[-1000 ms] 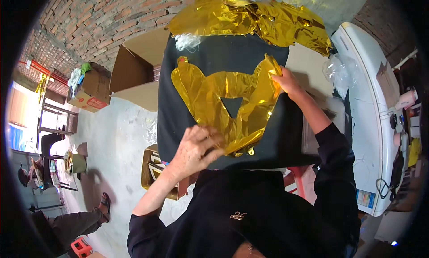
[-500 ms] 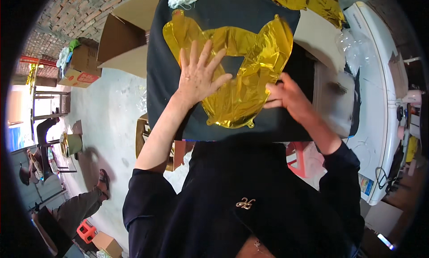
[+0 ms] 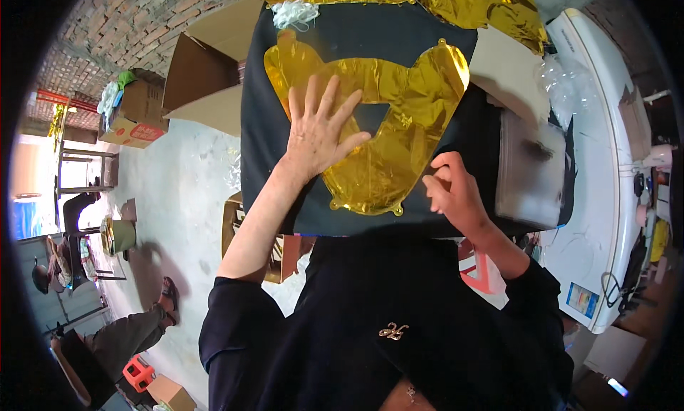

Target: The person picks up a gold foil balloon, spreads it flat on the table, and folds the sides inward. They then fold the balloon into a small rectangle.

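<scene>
A flat gold foil balloon (image 3: 388, 169) with a small opening in its middle and little tabs on its edge lies on the black-covered table (image 3: 285, 197). Spread over its left part is my left hand (image 3: 313, 129), fingers apart and palm down. My right hand (image 3: 454, 196) is just off the balloon's lower right edge, above the black cloth. Its fingers are curled in, and whatever they may hold is hidden. A bundle of white string (image 3: 295, 14) rests at the table's far left corner.
More gold foil (image 3: 491, 12) is heaped along the far edge. To the right are a stack of clear plastic (image 3: 531, 172), cardboard (image 3: 509, 69) and a white appliance (image 3: 595, 162). An open carton (image 3: 203, 69) stands on the left. Another person's leg (image 3: 135, 333) shows at lower left.
My right hand has left the balloon's right edge, moving nearer to me with its fingers curling in. The balloon's right side looks smoother. My left hand stays spread on the foil.
</scene>
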